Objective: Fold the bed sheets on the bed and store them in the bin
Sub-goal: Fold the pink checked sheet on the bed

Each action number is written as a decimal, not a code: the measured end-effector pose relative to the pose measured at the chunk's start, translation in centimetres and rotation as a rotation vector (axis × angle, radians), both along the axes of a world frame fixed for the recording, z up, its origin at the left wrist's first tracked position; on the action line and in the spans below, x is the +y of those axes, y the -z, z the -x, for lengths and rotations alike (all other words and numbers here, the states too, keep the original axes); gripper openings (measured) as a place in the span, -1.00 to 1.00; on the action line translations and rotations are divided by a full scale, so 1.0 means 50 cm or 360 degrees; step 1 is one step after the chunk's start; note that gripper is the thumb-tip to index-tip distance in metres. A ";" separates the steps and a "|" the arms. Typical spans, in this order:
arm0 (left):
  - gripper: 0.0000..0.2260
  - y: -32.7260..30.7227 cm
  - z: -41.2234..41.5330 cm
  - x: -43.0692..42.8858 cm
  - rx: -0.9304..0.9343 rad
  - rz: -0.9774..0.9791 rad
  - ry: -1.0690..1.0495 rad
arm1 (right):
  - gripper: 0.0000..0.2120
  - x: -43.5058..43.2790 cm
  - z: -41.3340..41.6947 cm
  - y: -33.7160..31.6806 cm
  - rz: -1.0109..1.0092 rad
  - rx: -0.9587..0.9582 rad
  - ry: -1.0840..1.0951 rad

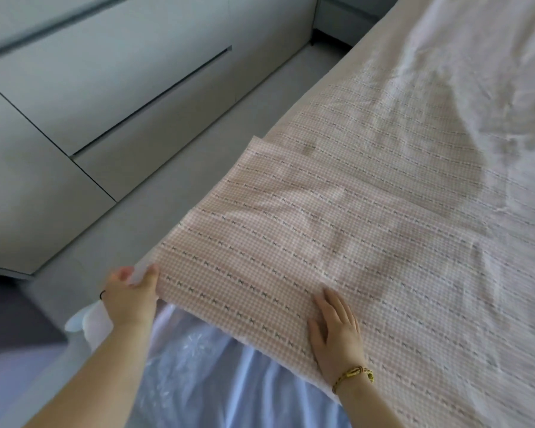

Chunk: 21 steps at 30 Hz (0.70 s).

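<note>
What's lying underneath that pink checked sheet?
Mostly covered, so I cannot tell. Around the pink checked sheet only a beige bed edge and a pale wrinkled cloth farther up show. The right hand rests flat on top; the left hand pinches its corner.

We record a bed sheet (322,211) in pink-and-white check, rows of small dark bow marks and white dashes, pale grey cabinet fronts (74,88), grey floor (173,180), light blue garment (229,384) with white embroidery, gold bracelet (354,374), black wrist band (102,294).

We see a pink gingham fabric bed sheet (337,217) with dark dashed stripes, spread over the beige bed (348,64). Near-left corner lifted, far end wrinkled.
</note>
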State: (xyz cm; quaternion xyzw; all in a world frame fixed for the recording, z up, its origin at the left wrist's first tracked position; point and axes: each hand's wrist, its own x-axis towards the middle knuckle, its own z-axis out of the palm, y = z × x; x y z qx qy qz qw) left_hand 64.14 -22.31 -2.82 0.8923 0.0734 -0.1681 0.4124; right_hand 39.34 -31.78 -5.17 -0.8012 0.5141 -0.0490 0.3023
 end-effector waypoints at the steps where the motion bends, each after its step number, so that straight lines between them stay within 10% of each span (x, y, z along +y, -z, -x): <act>1: -0.66 -0.001 0.033 0.005 -0.0002 0.0092 -0.0095 | -0.38 0.011 0.008 -0.003 0.0029 -0.0177 0.0118; 4: -0.85 -0.008 0.130 0.019 0.0340 0.0495 -0.0061 | -0.86 0.042 0.054 -0.031 -0.0150 -0.0459 0.0602; 8: -0.67 -0.032 0.194 0.004 0.1018 0.0965 -0.0081 | -0.70 0.096 0.152 -0.047 -0.0615 -0.0739 0.1224; 12: -0.62 -0.025 0.201 -0.027 0.1070 0.0961 0.0078 | -0.68 0.135 0.229 -0.045 -0.1303 -0.1205 0.1819; 21: -0.81 -0.011 0.229 -0.069 0.1089 0.1019 0.0068 | -0.59 0.151 0.323 -0.051 -0.1522 -0.1290 0.2502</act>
